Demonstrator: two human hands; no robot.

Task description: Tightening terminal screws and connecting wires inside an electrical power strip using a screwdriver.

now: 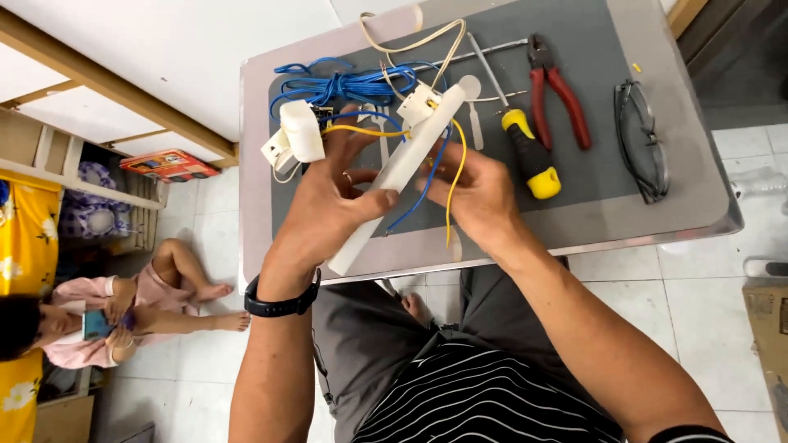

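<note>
The left hand (332, 193) is clamped around a long white plastic strip (398, 172), thumb across its front, holding it tilted above the near edge of the tabletop (698, 213). The right hand (476, 193) closes its fingertips on the strip's right side, where a yellow wire (456, 160) and a blue wire (427, 184) loop down from a small white terminal block (419, 104) at the strip's upper end. A white boxy fitting (301, 131) sticks up just beyond the left hand's fingers, joined to the same wiring.

A grey mat (591, 176) covers most of the tabletop and serves as the only tray here — on it lie a bundle of blue cable (345, 84), a cream cable (410, 41), a screwdriver with a yellow and black handle (531, 156), red-handled pliers (554, 86) and a pair of safety glasses (642, 139), all well apart from the hands.

A black watch (279, 303) sits on the left wrist. On the tiled floor to the left sits another person (123, 316), looking at a phone.
</note>
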